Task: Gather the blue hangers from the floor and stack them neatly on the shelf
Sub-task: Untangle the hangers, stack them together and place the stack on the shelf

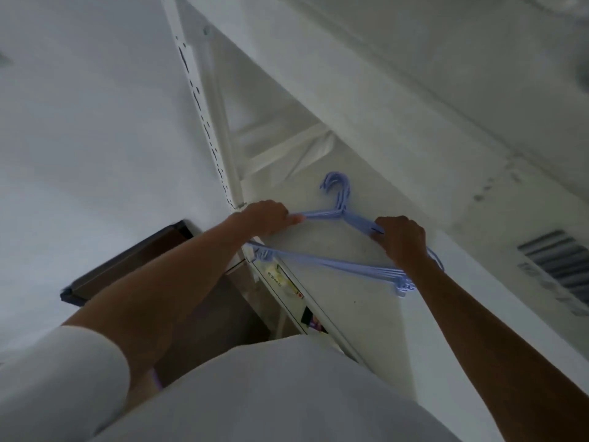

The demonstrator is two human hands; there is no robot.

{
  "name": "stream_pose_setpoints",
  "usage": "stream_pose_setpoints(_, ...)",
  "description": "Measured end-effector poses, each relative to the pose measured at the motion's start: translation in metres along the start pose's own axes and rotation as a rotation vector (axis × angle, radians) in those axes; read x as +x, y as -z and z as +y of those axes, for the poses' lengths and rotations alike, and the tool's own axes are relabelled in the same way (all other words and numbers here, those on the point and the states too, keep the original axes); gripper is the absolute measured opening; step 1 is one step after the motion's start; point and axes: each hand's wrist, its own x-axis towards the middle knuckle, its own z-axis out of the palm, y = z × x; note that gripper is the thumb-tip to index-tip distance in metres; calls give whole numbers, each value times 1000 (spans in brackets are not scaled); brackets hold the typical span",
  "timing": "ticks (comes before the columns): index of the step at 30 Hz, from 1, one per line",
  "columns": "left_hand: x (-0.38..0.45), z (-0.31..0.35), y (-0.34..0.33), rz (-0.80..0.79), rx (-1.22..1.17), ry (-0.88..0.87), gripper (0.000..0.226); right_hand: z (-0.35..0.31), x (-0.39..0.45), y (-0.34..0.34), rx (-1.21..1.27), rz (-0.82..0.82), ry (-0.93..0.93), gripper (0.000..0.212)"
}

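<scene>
A stack of several blue hangers lies flat on the white shelf, hooks pointing away from me and lined up together. My left hand grips the stack's left shoulder near the shelf's corner post. My right hand grips the right shoulder. The hangers' bottom bars run between my forearms along the shelf's front edge and stick out a little past it at both ends.
A white slotted upright post stands at the shelf's left corner, with a white wall to its left. A dark brown door or panel is below left. A lower shelf holds labelled items. A grey vent sits at the right.
</scene>
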Motion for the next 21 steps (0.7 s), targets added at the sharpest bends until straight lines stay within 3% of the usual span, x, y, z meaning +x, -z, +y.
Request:
stream_pose_setpoints(4, 9, -6, 8, 93, 446, -209, 77, -7, -3, -4, -120, -20, 21, 33)
stream_pose_setpoints(8, 15, -8, 12, 155, 583, -361, 43, -8, 0, -9, -156, 46, 81, 28)
stream_pose_setpoints(13, 15, -3, 17, 174, 486, -320, 32, -18, 1, -9, -348, 190, 113, 21)
stream_pose_setpoints(21, 12, 1, 29, 242, 534, -126, 25, -29, 35, -8, -345, 138, 134, 24)
